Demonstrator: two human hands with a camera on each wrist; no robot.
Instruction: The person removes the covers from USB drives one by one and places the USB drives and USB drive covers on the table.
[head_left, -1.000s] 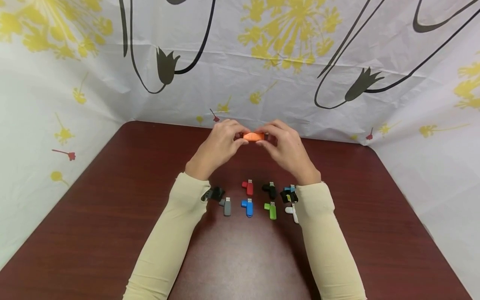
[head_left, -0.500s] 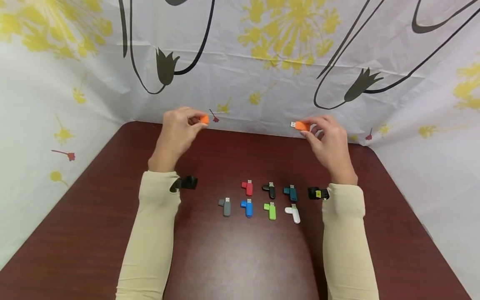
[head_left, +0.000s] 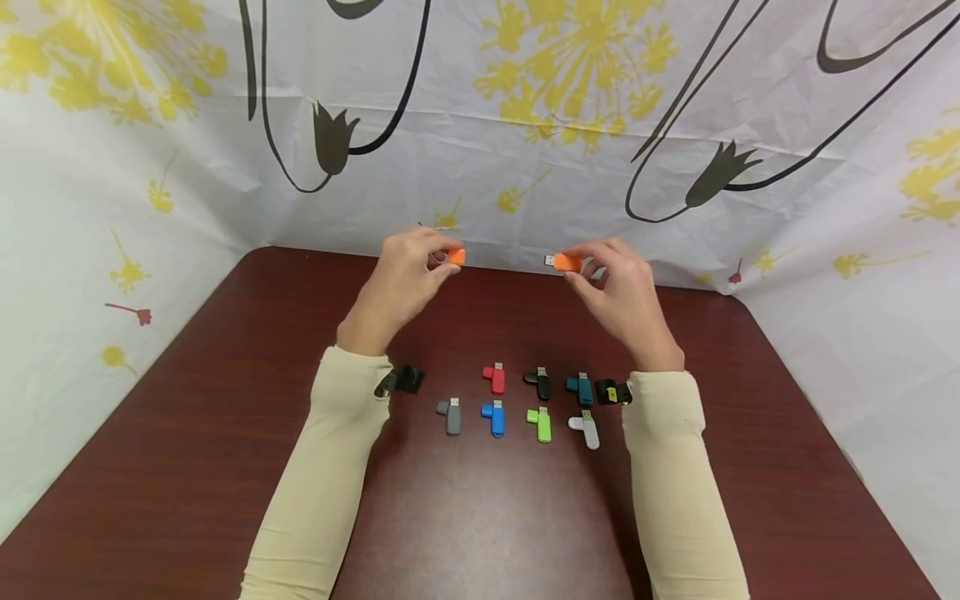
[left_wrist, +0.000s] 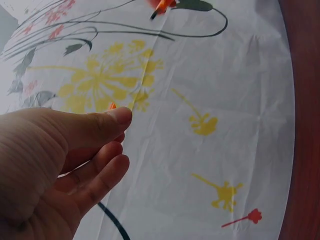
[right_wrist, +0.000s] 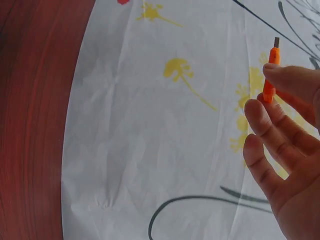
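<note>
Above the far part of the table, my left hand pinches a small orange USB stick cap between thumb and fingertips. In the left wrist view the thumb hides most of that cap. Opposite it, my right hand pinches an orange USB stick whose bare metal plug points left toward the cap. A gap separates cap and plug. The right wrist view has the orange USB stick held edge-on by thumb and fingers, its metal plug pointing up in that view.
Nearer lie two rows of uncapped USB sticks with caps beside them: red, black, teal, grey, blue, green and white. Patterned sheeting surrounds the dark red table.
The orange stick and cap were together between both hands a second ago. The hands pulled them wide apart, then came partway back toward each other.
</note>
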